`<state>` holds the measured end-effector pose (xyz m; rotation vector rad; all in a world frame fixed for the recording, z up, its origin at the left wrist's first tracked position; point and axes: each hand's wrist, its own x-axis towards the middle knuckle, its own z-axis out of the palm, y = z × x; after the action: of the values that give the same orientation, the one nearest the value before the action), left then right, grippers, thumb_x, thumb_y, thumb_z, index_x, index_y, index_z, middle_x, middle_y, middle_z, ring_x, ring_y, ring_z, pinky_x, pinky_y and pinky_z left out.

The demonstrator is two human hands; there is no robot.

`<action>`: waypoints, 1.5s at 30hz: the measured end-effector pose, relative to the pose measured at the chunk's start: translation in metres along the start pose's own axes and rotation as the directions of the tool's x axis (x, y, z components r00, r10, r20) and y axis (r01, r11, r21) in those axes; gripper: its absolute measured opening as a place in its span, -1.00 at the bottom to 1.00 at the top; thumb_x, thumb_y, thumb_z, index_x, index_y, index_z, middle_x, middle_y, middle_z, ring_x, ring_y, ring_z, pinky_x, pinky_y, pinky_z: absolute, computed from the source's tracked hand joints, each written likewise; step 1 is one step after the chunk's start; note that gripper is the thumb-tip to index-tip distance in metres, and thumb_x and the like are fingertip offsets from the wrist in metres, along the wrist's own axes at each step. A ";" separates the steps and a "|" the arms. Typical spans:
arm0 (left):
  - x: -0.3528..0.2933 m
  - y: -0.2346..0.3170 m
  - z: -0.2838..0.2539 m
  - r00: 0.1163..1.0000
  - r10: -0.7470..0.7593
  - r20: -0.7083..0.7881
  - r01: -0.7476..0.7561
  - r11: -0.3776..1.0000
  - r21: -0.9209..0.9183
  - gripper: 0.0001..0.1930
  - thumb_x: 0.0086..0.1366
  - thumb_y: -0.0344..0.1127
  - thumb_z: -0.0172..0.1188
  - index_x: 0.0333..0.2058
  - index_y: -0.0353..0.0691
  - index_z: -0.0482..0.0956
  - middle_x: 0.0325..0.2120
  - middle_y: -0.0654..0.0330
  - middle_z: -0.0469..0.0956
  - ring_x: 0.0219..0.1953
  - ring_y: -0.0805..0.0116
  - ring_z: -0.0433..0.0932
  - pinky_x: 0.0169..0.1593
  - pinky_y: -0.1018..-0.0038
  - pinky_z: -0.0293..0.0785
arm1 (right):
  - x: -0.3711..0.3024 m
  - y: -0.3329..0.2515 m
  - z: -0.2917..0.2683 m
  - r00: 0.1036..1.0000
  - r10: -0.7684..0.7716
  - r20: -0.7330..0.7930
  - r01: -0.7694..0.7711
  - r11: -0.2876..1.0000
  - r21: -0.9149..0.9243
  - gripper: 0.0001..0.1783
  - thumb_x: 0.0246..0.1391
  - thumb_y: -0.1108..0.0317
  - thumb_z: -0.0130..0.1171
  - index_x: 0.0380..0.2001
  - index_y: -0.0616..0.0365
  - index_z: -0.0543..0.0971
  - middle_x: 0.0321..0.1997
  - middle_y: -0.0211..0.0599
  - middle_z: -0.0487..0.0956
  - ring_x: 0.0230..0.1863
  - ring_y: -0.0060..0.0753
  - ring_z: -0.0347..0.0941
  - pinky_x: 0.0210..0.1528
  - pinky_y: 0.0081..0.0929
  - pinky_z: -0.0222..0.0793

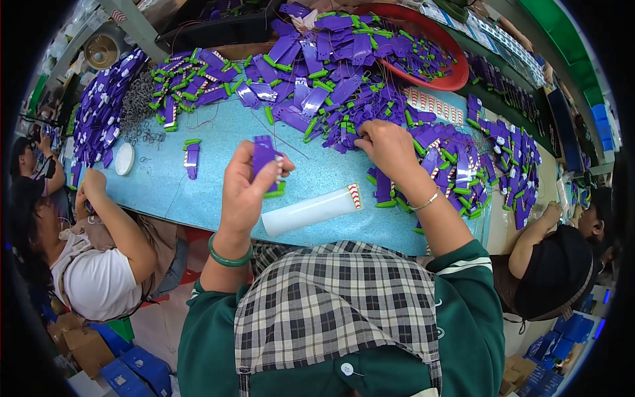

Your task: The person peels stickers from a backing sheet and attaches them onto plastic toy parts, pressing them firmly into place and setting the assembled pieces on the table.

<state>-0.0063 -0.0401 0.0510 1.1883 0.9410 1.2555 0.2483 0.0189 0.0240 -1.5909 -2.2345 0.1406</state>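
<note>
My left hand (pixel 241 192) grips a flat purple plastic piece (pixel 262 153) upright between thumb and fingers, with a bright green part at its lower end. My right hand (pixel 390 149) is at the near edge of a heap of purple-and-green pieces (pixel 340 86), its fingers pinched together; what they hold, if anything, is hidden. On the table between my forearms lies a white strip or roll (pixel 307 213) with red, white and yellow striped stickers at its right end. One loose purple-and-green piece (pixel 192 161) rests to the left of my left hand.
A red basin (pixel 456 76) of pieces stands behind the heap. More pieces (pixel 456 165) cover the table at right, near a striped sticker sheet (pixel 433 106). At left are a white round lid (pixel 124 159) and metal rings (pixel 139 99). Co-workers sit on both sides.
</note>
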 end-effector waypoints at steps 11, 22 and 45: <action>-0.001 -0.028 0.009 0.992 0.037 -0.122 -0.048 0.995 -0.089 -0.83 0.39 -0.29 -0.14 -0.18 -0.27 0.31 -0.41 0.18 0.47 -0.38 0.42 0.51 -0.28 0.49 0.46 | -0.011 -0.016 -0.021 0.999 -0.032 0.038 0.013 0.906 0.424 -0.88 -0.17 0.49 0.26 -0.49 0.22 0.52 -0.46 -0.29 0.51 -0.53 -0.34 0.44 -0.47 -0.49 0.34; -0.016 -0.041 0.063 0.901 -0.111 0.419 -0.109 0.877 0.467 -0.84 0.23 -0.32 -0.01 -0.34 -0.30 0.33 -0.59 0.00 0.45 -0.52 0.02 0.47 -0.42 0.25 0.34 | -0.067 -0.050 -0.031 0.998 0.058 -0.026 -0.024 0.723 0.690 -0.90 -0.09 0.52 0.22 -0.44 0.26 0.53 -0.52 -0.33 0.47 -0.54 -0.54 0.42 -0.53 -0.59 0.32; 0.086 -0.043 0.055 0.958 0.022 0.286 -0.252 0.538 0.804 -0.73 0.17 -0.25 0.15 -0.20 -0.24 0.46 -0.54 0.09 0.55 -0.50 0.26 0.55 -0.40 0.40 0.44 | -0.091 0.082 -0.124 0.949 0.316 0.007 -0.285 0.847 0.448 -0.86 0.04 0.42 0.12 -0.45 0.29 0.55 -0.54 -0.34 0.53 -0.48 -0.53 0.42 -0.40 -0.55 0.31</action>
<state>0.0658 0.0408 0.0267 2.1660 1.3368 0.6956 0.3924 -0.0546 0.0897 -1.6356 -1.7196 0.6301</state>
